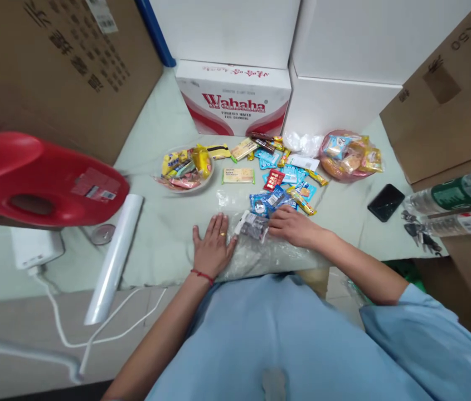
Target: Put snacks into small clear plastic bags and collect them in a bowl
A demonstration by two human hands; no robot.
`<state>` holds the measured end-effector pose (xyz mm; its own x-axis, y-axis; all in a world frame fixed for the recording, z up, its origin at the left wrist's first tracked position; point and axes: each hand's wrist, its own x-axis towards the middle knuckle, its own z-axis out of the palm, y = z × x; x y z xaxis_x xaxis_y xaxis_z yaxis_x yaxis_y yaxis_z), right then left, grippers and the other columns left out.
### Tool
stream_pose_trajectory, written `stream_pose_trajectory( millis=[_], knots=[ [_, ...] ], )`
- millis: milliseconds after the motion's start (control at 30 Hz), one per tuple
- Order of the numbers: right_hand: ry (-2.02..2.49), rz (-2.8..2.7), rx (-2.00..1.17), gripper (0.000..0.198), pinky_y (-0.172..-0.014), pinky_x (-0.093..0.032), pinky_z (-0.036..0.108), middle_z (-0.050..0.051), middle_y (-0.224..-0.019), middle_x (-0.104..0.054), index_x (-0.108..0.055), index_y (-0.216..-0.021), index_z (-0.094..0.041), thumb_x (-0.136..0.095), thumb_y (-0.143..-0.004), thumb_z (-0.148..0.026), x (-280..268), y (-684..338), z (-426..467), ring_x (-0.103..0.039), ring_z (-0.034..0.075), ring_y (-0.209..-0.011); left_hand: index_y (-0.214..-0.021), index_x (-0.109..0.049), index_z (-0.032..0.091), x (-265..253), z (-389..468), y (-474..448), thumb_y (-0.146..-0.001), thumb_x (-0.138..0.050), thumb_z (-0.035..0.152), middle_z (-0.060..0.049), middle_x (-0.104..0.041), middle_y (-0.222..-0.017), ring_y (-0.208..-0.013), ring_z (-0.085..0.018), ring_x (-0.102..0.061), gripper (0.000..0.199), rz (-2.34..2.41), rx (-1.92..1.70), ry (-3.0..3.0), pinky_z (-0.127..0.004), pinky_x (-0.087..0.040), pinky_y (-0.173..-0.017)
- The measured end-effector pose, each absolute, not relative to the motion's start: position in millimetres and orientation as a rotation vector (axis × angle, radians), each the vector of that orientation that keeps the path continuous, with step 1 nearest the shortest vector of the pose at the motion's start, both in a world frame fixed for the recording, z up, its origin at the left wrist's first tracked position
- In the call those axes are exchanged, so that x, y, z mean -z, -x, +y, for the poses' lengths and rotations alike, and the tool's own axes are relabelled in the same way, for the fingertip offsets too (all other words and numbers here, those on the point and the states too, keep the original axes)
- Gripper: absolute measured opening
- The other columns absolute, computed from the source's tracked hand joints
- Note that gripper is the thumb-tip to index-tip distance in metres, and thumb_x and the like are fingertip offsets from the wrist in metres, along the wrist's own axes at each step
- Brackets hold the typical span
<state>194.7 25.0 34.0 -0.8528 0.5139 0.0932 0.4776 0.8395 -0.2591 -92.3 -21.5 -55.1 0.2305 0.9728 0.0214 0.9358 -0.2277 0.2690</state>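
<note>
Glossy plastic packets (277, 197), matt cardboard box (63, 94)

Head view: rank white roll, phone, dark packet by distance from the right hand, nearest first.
1. Dark packet: by the right hand's fingertips, on its left.
2. Phone: off to the right, beyond the forearm.
3. White roll: far left, past the left hand, overhanging the table's near edge.
</note>
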Motion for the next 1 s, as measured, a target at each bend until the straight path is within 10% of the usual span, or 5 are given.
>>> stream_pose_trajectory(
  millis=[367, 533, 800, 1000],
  knots=[
    [1.745, -2.208, -0.543, 0.025, -0.077, -0.045, 0.035, 0.009, -0.088, -0.066, -0.063, -0.098, -0.020, -0.051, -0.102, -0.041, -30.2, -330.4, 8.9, -0.059, 0.025, -0.084, -0.165, -0.034, 0.019, 45.8, -18.1, 108.9, -0.106, -0.030, 0.045, -0.017, -0.039, -0.169, -0.157, -0.032, -0.036, 0.064, 1.779, -0.372, -2.229, -0.066, -0.014, -0.128],
    [2.035, -2.194, -0.288, 0.021, -0.091, -0.046, 0.042, 0.015, -0.101, -0.069, -0.068, -0.106, -0.016, -0.058, -0.097, -0.033, -27.5, -319.7, 39.3, -0.059, 0.032, -0.101, -0.160, -0.044, 0.024, 42.0, -14.5, 107.0, -0.107, -0.031, 0.041, -0.012, -0.040, -0.169, -0.159, -0.031, -0.032, 0.057, 1.852, -0.381, -2.289, -0.064, -0.002, -0.129],
    [1.493, -2.591, -0.468, 0.059, -0.112, -0.042, 0.053, 0.018, -0.141, -0.061, -0.061, -0.140, -0.015, -0.077, -0.091, -0.045, -18.8, -133.6, 12.9, -0.048, 0.036, -0.133, -0.162, -0.040, 0.026, 49.3, -12.6, 102.1, -0.107, -0.030, 0.040, -0.011, -0.038, -0.169, -0.157, -0.031, -0.035, 0.058, 1.848, -0.247, -2.263, -0.068, -0.002, -0.128],
    [1.421, -2.630, -0.615, 0.051, -0.118, -0.038, 0.055, 0.019, -0.147, -0.057, -0.060, -0.141, -0.015, -0.070, -0.091, -0.013, 1.6, -127.6, -5.0, -0.044, 0.035, -0.138, -0.164, -0.034, 0.031, 47.7, -16.8, 108.7, -0.106, -0.033, 0.043, -0.009, -0.035, -0.171, -0.159, -0.031, -0.032, 0.059, 1.795, -0.277, -2.228, -0.071, 0.001, -0.127]
  ],
)
